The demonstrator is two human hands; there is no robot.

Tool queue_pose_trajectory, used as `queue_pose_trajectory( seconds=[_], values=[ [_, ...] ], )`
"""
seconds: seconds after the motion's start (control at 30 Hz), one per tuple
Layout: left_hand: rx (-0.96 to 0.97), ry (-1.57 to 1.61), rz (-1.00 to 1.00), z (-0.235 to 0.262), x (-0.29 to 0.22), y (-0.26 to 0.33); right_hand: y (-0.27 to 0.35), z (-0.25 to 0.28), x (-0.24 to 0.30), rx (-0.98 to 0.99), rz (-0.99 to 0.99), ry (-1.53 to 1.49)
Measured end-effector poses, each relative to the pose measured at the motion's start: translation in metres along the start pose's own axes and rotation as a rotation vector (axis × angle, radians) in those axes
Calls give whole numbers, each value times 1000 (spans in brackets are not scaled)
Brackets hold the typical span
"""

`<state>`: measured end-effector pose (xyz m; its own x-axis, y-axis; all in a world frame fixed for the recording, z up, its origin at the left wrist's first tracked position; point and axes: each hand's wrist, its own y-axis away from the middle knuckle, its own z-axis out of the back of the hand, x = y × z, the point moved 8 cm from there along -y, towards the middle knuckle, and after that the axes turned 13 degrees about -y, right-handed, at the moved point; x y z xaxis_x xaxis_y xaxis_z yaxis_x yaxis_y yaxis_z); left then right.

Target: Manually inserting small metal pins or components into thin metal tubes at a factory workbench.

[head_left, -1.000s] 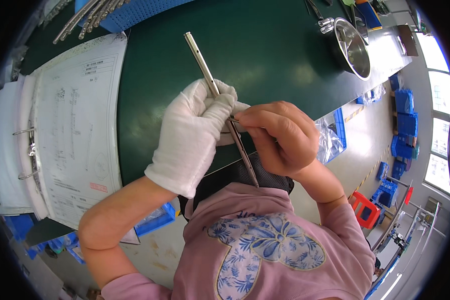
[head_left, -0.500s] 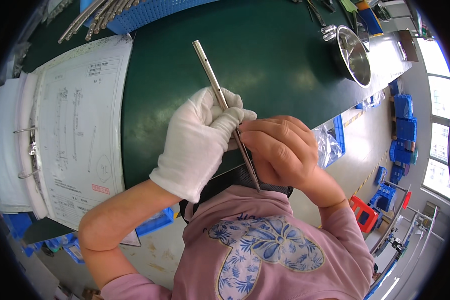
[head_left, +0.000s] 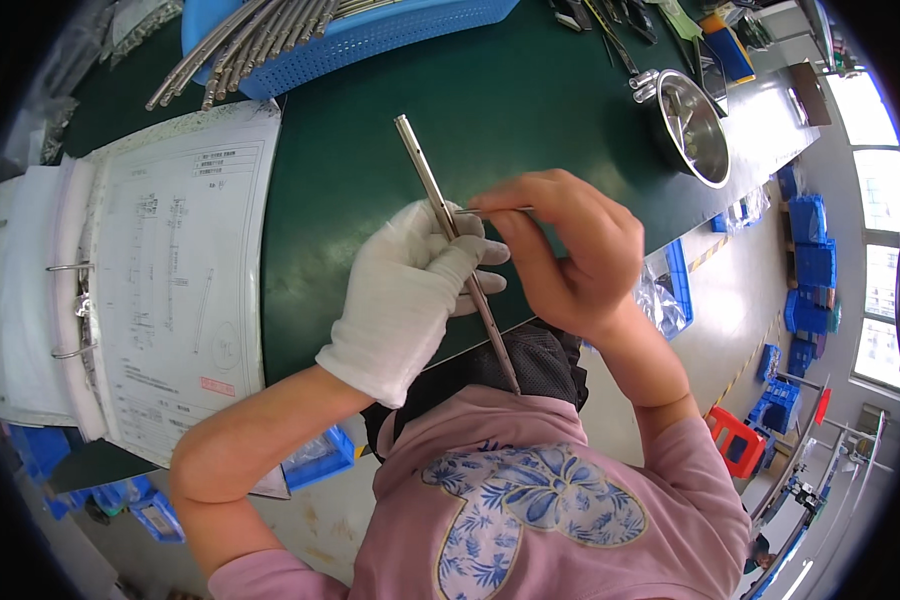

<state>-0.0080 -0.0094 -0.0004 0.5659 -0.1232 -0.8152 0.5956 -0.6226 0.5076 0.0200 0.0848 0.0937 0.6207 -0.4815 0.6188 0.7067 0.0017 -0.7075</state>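
My left hand [head_left: 410, 285], in a white glove, is closed around a slim metal tube [head_left: 423, 168] with small holes along its side. The tube slants from its far end over the green table down toward my lap. My bare right hand [head_left: 575, 245] pinches a thin metal pin [head_left: 500, 209] between thumb and fingertips. The pin lies crosswise to the tube, and its tip is at the tube's side just above my gloved fingers. Whether the tip sits inside a hole is too small to tell.
A blue perforated basket [head_left: 370, 58] of metal tubes stands at the far left. An open ring binder [head_left: 185, 270] with drawings lies at the left. A steel bowl [head_left: 708, 140] holding small parts is at the far right, beside short metal cylinders [head_left: 644, 86] and hand tools [head_left: 610, 30].
My right hand has moved from the tube's lower part to above my left fingers, where the thin pin now shows. My left hand still grips the tube. The view has shifted slightly.
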Motion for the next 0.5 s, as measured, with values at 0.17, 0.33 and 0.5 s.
queue_pose_trajectory(
  seconds=[0.17,0.33,0.5],
  values=[
    [-22,22,-27,1,2,-2,0,-12,-11,44,-35,5],
    [-23,12,-41,0,0,-1,0,-13,-7,71,31,67],
    [-12,55,-56,0,1,-1,0,-19,-1,149,113,135]
  ],
)
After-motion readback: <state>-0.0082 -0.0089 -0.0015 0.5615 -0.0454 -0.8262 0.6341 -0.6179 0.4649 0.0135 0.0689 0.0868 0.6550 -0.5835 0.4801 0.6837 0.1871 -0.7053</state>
